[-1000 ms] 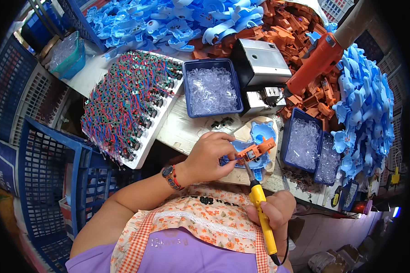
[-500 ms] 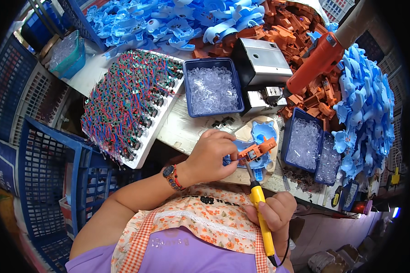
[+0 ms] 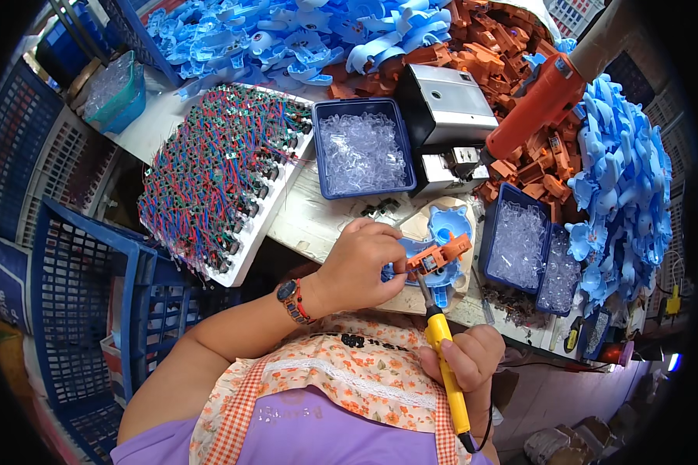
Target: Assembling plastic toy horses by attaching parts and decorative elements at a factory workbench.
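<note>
A yellow soldering iron (image 3: 447, 364) is gripped in my right hand (image 3: 477, 358), its metal tip pointing up and away against the near side of an orange plastic part (image 3: 442, 256). That orange part lies over a blue plastic shell (image 3: 447, 223), which is set in a pale wooden-looking holder (image 3: 417, 225) at the table's near edge. My left hand (image 3: 362, 263) is closed beside the orange part, thumb and fingers pinched close to the iron's tip. What those fingers pinch is hidden.
A white foam tray (image 3: 244, 260) of wired circuit boards stands left. Blue bins (image 3: 406, 143) (image 3: 488, 252) hold clear plastic pieces. A red-orange tool (image 3: 539, 105) hangs over a metal box (image 3: 450, 116). Blue shells (image 3: 624, 170) and orange parts (image 3: 481, 66) are heaped behind and right.
The soldering iron's handle and my right hand have shifted very slightly. My left hand and the orange part stay practically where they were.
</note>
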`<control>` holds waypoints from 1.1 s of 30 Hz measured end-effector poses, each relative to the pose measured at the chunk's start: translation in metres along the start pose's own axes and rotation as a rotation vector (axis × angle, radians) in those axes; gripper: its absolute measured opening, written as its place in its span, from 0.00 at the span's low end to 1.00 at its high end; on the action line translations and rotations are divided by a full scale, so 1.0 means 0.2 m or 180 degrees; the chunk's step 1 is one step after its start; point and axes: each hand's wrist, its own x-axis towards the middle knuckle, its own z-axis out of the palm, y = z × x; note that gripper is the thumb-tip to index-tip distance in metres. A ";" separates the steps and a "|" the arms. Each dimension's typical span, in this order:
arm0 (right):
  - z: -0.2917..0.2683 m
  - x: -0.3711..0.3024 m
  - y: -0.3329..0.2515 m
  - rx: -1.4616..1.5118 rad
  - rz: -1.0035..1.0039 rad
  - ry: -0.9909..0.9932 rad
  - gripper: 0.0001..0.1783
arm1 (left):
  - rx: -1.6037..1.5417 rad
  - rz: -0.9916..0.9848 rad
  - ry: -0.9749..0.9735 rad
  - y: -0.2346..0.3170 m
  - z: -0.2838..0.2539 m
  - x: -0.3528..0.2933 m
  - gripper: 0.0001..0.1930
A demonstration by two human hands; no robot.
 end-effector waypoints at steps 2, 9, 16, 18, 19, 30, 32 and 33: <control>0.00 0.00 0.00 0.0027 0.0023 -0.0011 0.27 | 0.0028 0.0013 -0.0003 0.00 0.00 0.00 0.04; -0.03 -0.01 0.01 0.0243 0.0038 0.0121 0.26 | 0.0044 0.0011 -0.0036 0.00 -0.01 0.01 0.04; -0.07 -0.07 0.04 0.0498 0.0169 0.0189 0.24 | 0.0043 -0.0007 -0.0081 0.01 -0.02 0.01 0.04; -0.05 -0.12 0.04 0.0800 0.0568 0.0737 0.23 | 0.0061 -0.0018 -0.0086 0.01 -0.01 0.01 0.04; -0.04 -0.13 0.03 0.0794 0.0571 0.0735 0.23 | 0.0077 -0.0008 -0.0067 0.00 -0.01 0.01 0.04; -0.02 -0.15 0.02 0.1072 0.1047 0.1211 0.22 | 0.0082 0.0001 -0.0035 0.01 -0.01 0.01 0.05; -0.01 -0.15 0.03 0.1214 0.1070 0.1314 0.22 | 0.0085 -0.0034 -0.0073 0.01 -0.02 0.01 0.04; -0.01 -0.15 0.03 0.1218 0.1071 0.1317 0.22 | 0.0090 -0.0036 -0.0074 0.01 -0.02 0.01 0.04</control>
